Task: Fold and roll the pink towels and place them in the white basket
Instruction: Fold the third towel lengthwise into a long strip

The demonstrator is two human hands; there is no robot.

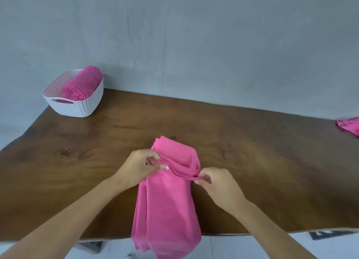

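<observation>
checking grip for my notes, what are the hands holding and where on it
Both hands pinch the folded pink towel: left hand and right hand at opposite ends of its turned-over fold.

Both forearms bare, entering from the lower corners and converging toward centre. Left hand (138, 166): palm turned inward, thumb and fingers pinched closed on the towel (167, 200) fold, light nail visible on the thumb. Right hand (217, 187): knuckles up, wrist slightly bent, fingertips (202, 178) curled and pinched on the same fold edge. Hands near each other, not touching, left slightly farther forward.
</observation>
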